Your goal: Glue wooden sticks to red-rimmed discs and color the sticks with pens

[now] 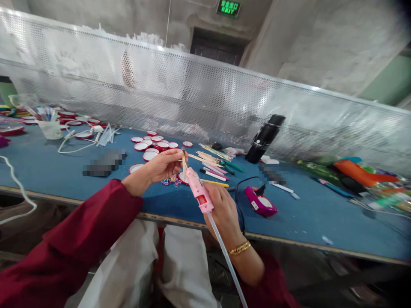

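The pink glue gun [199,191] sits in the right hand [223,209], raised just above the near edge of the blue table [321,214], with its nozzle aimed up and away toward the left hand [163,166]. The right hand is closed around the gun's body, fingers curled over the far side, wrist bent back toward the person and wearing a gold bracelet [239,248]. A clear glue stick [224,252] runs out of the gun's rear and slants down past the wrist. The gun is pale pink with a small red label near the grip, and its tip meets a thin wooden stick [184,161] held upright.

The left hand comes in from the left on a dark red sleeve [80,231], forearm stretched across the table edge. Its thumb and fingertips are pinched shut on the wooden stick, which is pale, narrow and stands nearly vertical just at the gun's nozzle.

Under the hands lie a few coloured rubber bands [171,181]. Beyond them is a cluster of red-and-white round lids [154,143], a loose pile of more wooden sticks and coloured pens [213,164], and a black bottle [265,137] leaning against the perforated metal screen [192,94]. A magenta device [260,204] with a black cord lies just right of the right hand. A white cup [51,128] stands far left.
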`<state>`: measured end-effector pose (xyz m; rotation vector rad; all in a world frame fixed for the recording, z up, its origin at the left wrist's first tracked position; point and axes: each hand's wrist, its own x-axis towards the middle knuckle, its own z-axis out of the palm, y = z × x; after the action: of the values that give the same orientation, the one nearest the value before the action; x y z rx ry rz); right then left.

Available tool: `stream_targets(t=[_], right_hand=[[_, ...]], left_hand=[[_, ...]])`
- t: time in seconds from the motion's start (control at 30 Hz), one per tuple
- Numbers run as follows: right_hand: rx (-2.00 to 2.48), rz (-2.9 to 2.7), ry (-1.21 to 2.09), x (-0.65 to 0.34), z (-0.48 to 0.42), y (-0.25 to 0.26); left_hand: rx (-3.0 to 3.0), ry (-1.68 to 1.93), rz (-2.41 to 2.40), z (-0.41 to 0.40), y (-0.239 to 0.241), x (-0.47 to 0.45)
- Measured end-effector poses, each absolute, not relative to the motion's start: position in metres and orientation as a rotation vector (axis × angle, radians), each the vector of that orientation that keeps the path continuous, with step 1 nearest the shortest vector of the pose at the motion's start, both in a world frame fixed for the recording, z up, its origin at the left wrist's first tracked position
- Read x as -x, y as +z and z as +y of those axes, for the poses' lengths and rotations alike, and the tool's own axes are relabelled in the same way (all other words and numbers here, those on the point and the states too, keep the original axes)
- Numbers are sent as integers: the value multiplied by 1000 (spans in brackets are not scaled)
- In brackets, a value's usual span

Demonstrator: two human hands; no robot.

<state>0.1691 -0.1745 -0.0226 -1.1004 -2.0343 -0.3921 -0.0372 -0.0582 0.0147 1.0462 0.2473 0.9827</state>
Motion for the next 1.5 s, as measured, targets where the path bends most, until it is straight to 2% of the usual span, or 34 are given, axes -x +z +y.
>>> stream_targets(t=[0.67,1.0,1.5], right_hand=[[1105,-2051,-389,-168,-171,-28],[1120,-2072,-267,-168,-181,-29],[1110,-2049,-221,-173,-191,-49]], left_hand=[[-1020,959,228,-59,14,38],[-987,1002,264,-57,15,39],[-990,1038,246,-53,14,42]])
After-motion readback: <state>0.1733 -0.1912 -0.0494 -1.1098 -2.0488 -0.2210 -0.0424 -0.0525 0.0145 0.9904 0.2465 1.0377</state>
